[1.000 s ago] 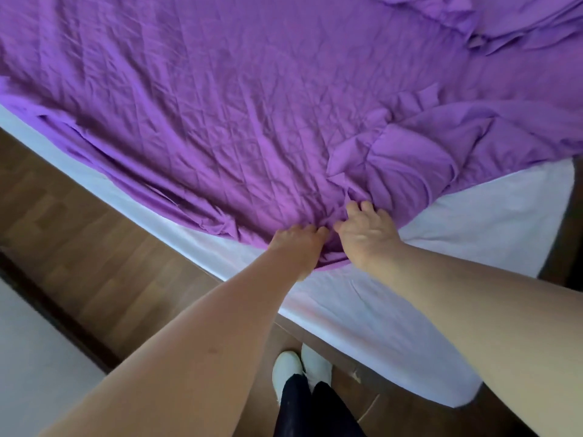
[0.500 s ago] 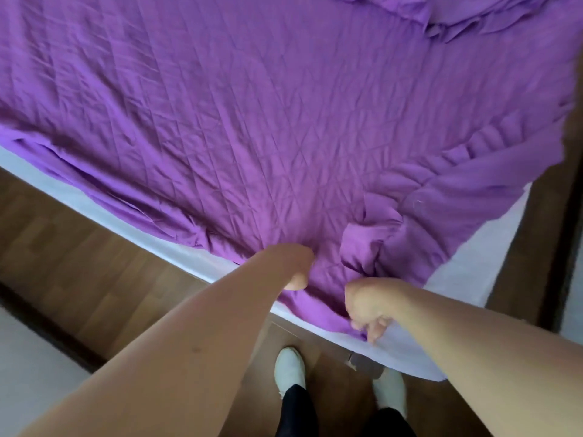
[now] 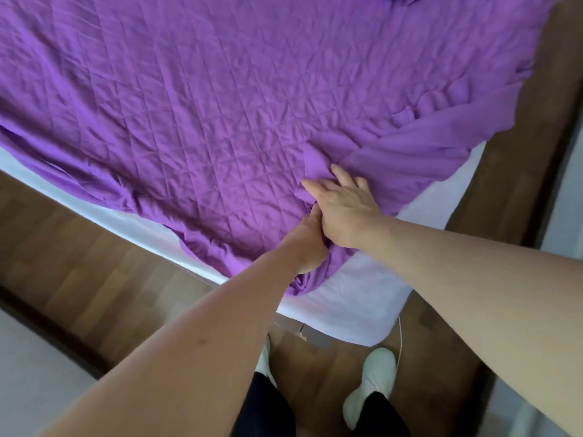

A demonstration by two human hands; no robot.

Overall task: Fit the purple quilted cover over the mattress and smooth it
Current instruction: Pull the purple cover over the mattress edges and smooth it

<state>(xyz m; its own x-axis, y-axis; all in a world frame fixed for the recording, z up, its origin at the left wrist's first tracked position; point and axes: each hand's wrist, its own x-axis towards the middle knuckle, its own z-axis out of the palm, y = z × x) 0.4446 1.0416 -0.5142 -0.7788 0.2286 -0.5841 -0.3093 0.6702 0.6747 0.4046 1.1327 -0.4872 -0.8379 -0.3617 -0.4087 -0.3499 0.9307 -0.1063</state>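
The purple quilted cover [image 3: 220,121] lies spread over the white mattress [image 3: 362,298], whose near right corner is bare. The cover's plain skirt is bunched along the near edge and at the right. My right hand [image 3: 344,209] rests on a raised fold of the skirt near that corner, fingers fairly straight and spread on the cloth. My left hand [image 3: 307,247] sits just below it, partly hidden under it, with bunched purple cloth in its grip at the cover's near edge.
Brown wooden floor [image 3: 94,247] runs along the left side of the bed, with a dark wooden frame [image 3: 511,171] at the right. My feet in white shoes [image 3: 372,383] stand close to the mattress corner. A thin white cord [image 3: 400,342] hangs by the corner.
My right hand left the hanging edge and moved up onto the fold. My left hand shifted right, beside it. The cover now lies farther over toward the right side.
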